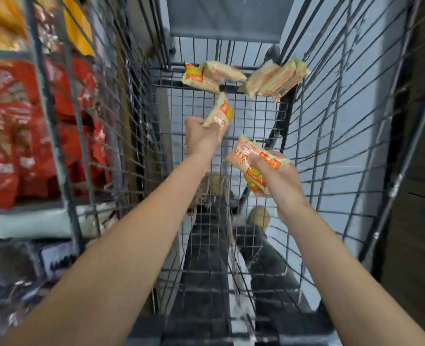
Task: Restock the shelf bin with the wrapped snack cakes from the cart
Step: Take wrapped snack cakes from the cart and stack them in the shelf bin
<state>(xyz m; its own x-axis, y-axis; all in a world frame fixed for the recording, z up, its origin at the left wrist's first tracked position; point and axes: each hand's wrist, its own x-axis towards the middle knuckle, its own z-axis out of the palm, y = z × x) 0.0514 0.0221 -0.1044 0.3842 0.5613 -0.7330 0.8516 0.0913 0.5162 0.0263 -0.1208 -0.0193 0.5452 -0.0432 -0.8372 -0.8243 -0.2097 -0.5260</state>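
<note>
Both hands were held inside the wire cart (331, 121), each closed round wrapped snack cakes, evidently so that several could be carried to the shelf at once. Largest of what was held, the pair of cakes (255, 166) in the right hand (281, 181) was gripped under the curled fingers and thumb, the upper packet's long axis running left to right and its printed face turned upward. A single cake (220, 113) was pinched at its lower end by the left hand (201, 138), its long axis standing nearly upright and tilted to the right. More cakes (276, 79) were left lying at the cart's far end. The shelf (19, 206) of red packets (26, 136) was seen at left; the bin could not be identified.
</note>
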